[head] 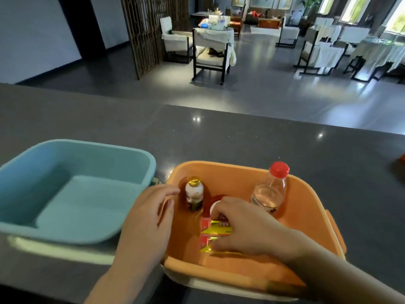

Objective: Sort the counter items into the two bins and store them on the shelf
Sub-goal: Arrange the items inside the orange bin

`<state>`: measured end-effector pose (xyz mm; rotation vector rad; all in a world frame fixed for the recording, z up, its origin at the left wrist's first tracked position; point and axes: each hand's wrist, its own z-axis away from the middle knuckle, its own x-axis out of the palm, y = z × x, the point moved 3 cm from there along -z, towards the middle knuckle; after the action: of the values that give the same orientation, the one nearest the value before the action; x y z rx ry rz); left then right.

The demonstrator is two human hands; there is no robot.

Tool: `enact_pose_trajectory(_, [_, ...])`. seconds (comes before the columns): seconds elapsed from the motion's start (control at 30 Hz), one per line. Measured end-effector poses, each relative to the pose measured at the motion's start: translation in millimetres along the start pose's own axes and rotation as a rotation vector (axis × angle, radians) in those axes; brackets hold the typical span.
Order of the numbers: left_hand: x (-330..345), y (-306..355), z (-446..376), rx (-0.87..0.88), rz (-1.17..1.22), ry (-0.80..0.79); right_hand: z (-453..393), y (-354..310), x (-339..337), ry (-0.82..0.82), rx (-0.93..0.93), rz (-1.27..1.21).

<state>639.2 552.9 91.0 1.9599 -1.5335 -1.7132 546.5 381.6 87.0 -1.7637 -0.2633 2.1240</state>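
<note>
An orange bin [306,216] sits on the dark counter at centre right. Inside it stand a small white bottle with a gold cap [194,194] and a clear bottle with a red cap [271,189]. A red and yellow packet [213,233] lies on the bin's floor, with a red-rimmed round item [213,205] partly hidden behind it. My right hand [245,227] reaches into the bin and grips the packet. My left hand [149,218] rests on the bin's left rim, fingers curled over the edge. A blue bin [76,150] stands to the left, with nothing visible in it.
The dark grey counter [219,137] stretches wide behind both bins. An orange object [402,159] peeks in at the right edge. Beyond the counter lies a room with chairs, tables and a wooden screen.
</note>
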Motion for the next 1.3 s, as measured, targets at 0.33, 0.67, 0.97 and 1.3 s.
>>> enact_pose_trajectory(0.33, [4.2, -4.8, 3.5, 0.0, 0.034, -0.005, -64.5, -18.0, 45.5, -0.023, 0.193, 0.181])
enact_pose_trajectory(0.67, [5.4, -4.1, 5.1, 0.017, 0.018, -0.01, -65.1, -5.7, 33.9, -0.001, 0.115, 0.095])
enact_pose_trajectory(0.97, [6.4, -2.7, 5.7, 0.003, -0.025, -0.033, -55.1, -6.5, 51.8, -0.039, -0.09, 0.396])
enact_pose_trajectory(1.3, [5.5, 15.7, -4.6, 0.067, -0.07, -0.059, -2.0, -4.0, -19.3, 0.165, 0.049, 0.165])
